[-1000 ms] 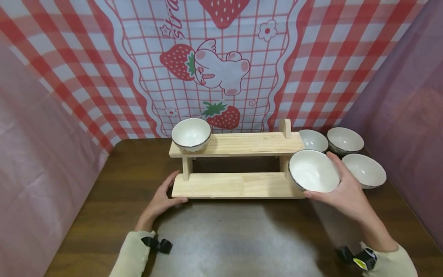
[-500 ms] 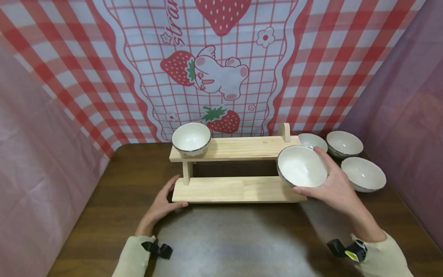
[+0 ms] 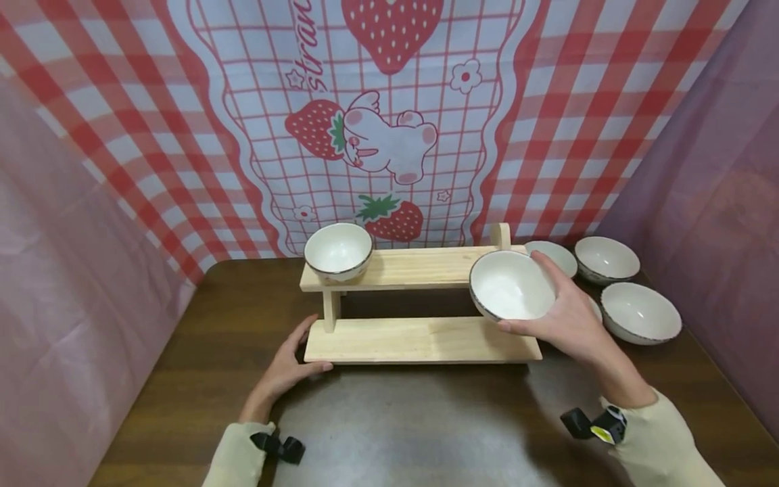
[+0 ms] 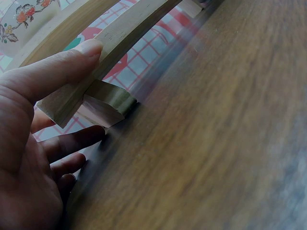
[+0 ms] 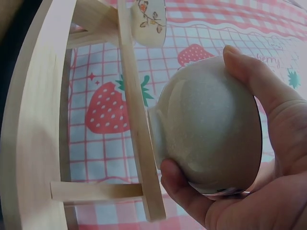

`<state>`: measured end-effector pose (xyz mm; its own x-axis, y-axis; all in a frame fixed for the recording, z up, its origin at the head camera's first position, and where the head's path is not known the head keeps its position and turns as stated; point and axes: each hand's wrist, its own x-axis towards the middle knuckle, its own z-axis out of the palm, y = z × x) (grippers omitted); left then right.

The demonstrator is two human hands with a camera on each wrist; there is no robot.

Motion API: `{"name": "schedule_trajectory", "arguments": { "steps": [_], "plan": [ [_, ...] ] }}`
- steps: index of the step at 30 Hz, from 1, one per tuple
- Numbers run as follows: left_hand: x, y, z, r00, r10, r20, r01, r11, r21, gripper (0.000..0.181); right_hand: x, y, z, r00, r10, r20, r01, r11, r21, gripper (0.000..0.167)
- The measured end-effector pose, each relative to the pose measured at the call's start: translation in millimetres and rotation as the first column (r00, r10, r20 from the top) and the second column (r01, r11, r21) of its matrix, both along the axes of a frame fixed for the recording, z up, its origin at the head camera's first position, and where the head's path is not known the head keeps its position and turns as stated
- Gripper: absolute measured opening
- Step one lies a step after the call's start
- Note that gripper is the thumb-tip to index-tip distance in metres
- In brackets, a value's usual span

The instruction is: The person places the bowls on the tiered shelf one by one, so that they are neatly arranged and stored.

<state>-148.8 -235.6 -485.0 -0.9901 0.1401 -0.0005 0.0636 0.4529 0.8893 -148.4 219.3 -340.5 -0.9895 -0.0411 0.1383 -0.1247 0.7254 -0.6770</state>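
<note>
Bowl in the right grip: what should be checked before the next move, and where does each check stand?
1. Right grip on the held bowl: ok, digits on opposite sides.
2. Held bowl's opening upward: ok, its inside shows in the head view.
3. Space on the upper board: ok, bare wood shows between the held bowl and the bowl at the left end.
4. Left grip at the lower board: ok, thumb touching its left end.
5. Held bowl's foot resting on the upper board: cannot tell, contact is unclear.

Curtained setting, room type unclear, strawberry-print cloth (image 3: 462, 142) behind, pinkish side drapes (image 3: 67, 270), brown table (image 3: 201, 365)
</note>
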Motion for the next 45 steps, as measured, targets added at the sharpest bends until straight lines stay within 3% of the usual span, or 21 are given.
{"name": "schedule_trajectory", "arguments": {
  "steps": [7,28,45],
  "plan": [
    [0.9,0.8,-1.5,1.000,0.004,0.015,-0.004,1.000,-0.009,0.100,-8.2,-6,3.2,0.999,0.042,0.013,-0.041,0.996,-0.075,0.119],
    [-0.6,0.3,-1.2,1.000,0.007,0.031,-0.007,1.000,0.007,0.101,-35.0,-37,15.2,0.993,0.092,0.075,-0.085,0.992,-0.093,0.121],
    [1.0,0.8,5.0,1.000,0.004,0.024,-0.004,1.000,0.008,0.098,-61.0,-63,15.7,0.984,0.146,0.102,-0.125,0.975,-0.184,0.122]
  ]
}}
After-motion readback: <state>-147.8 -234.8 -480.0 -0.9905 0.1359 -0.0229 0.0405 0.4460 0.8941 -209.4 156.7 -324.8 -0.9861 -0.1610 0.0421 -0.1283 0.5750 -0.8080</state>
